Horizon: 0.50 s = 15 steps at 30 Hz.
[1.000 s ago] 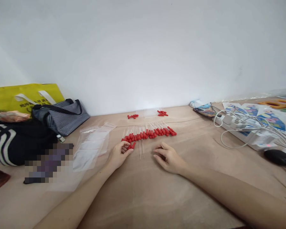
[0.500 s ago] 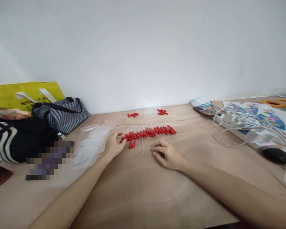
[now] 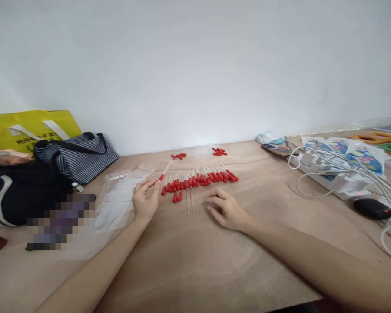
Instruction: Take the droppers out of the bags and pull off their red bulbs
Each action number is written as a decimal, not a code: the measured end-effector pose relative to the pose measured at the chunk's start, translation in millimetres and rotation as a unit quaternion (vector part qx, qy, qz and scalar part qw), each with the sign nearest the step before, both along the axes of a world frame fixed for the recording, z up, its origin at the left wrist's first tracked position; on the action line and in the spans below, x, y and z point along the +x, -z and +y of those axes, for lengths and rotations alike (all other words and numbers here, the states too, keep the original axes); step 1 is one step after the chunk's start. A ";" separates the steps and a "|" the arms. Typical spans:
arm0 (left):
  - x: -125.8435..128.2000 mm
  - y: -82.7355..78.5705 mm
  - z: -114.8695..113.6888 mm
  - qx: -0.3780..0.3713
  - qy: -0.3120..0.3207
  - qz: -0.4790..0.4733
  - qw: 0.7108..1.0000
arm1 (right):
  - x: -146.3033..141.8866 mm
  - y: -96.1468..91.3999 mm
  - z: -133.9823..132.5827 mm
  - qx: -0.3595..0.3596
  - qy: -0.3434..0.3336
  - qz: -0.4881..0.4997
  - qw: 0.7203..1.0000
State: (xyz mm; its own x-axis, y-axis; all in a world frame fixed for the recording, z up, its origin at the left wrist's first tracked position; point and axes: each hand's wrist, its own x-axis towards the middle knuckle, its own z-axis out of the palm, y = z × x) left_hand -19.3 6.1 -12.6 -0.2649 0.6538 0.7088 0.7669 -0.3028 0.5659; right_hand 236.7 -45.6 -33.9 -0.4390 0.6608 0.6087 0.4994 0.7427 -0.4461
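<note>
Between its thumb and fingertips, my left hand point(image 3: 146, 201) pinches a dropper point(image 3: 161, 177) by its red rubber bulb. The thin clear tube points up and away from me. Just right of that hand lies a row of droppers point(image 3: 198, 180), red bulbs towards me and tubes pointing to the wall. In front of the row are two loose red bulbs point(image 3: 177, 197) and two bare glass tubes point(image 3: 190, 202). My right hand point(image 3: 228, 210) rests on the table to the right of these tubes, fingers loosely curved and apart from the thumb, holding nothing.
Near the wall lie two small piles of red bulbs, left point(image 3: 179, 156) and right point(image 3: 219, 151), with clear tubes point(image 3: 202, 154) between. Clear plastic bags point(image 3: 115, 204) lie left, beside a striped bag point(image 3: 80, 158). A power strip point(image 3: 329, 184), cables and a black mouse point(image 3: 373, 209) occupy the right.
My left hand has lifted a dropper off the left end of the row and drawn it back to the left. My right hand stays in place; the view has shifted slightly.
</note>
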 end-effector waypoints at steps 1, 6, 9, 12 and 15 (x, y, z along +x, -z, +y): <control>2.5 -0.2 -6.5 0.001 0.043 0.017 0.999 | 1.2 -0.5 0.7 0.012 0.017 0.007 1.000; 21.9 0.1 -36.0 -0.027 0.279 0.140 0.950 | 10.1 -6.1 4.9 0.107 0.085 -0.016 0.991; 30.8 1.2 -39.8 -0.008 0.353 0.172 0.920 | 12.4 -7.8 6.3 0.122 0.060 -0.087 0.987; 33.8 2.4 -37.3 0.008 0.382 0.188 0.905 | 10.4 -7.0 7.2 0.122 0.030 -0.115 0.985; 33.6 2.9 -36.5 0.011 0.386 0.208 0.899 | 7.6 -5.5 8.0 0.117 0.008 -0.114 0.987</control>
